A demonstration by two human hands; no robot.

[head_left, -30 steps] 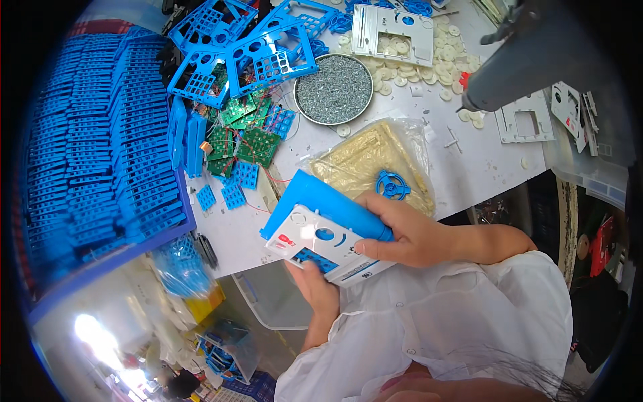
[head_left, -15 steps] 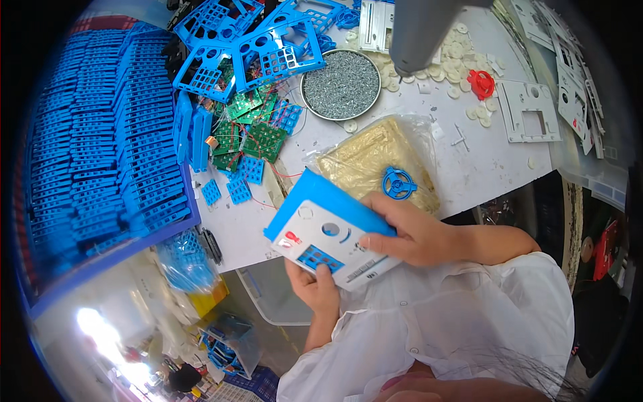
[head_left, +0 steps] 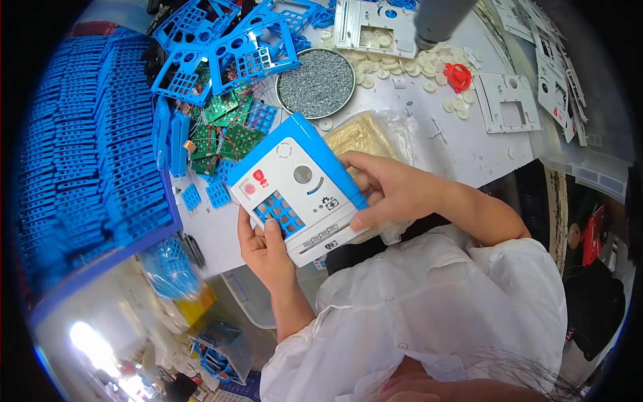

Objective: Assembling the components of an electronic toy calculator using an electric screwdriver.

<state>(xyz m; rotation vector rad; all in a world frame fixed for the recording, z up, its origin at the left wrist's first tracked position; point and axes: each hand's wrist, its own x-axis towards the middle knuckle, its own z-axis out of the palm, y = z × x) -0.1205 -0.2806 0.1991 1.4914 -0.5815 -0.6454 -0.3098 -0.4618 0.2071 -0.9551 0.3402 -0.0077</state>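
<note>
Both hands grip a toy safe panel (head_left: 295,184), a white printed face set in a blue frame. A blue keypad (head_left: 280,213) shows through its square window, and a round hole sits near its middle. My left hand (head_left: 268,251) closes on the lower left edge, its thumb on the keypad. My right hand (head_left: 395,187) holds the right edge, thumb on the white face and fingers against the blue side. Behind the panel lies a yellowish padded pack in clear plastic (head_left: 365,134), partly covered by it and my right hand.
A round tray of small screws (head_left: 315,84) stands beyond the panel. Green circuit boards (head_left: 238,141) and blue frames (head_left: 254,53) pile up left of it. A crate of stacked blue parts (head_left: 94,147) fills the left. White discs (head_left: 429,67), red part (head_left: 458,78), white panel (head_left: 507,104) lie right.
The toy safe panel has been raised and tilted, its white face now turned more toward me. The view has shifted slightly, and the blue wheel on the padded pack no longer shows.
</note>
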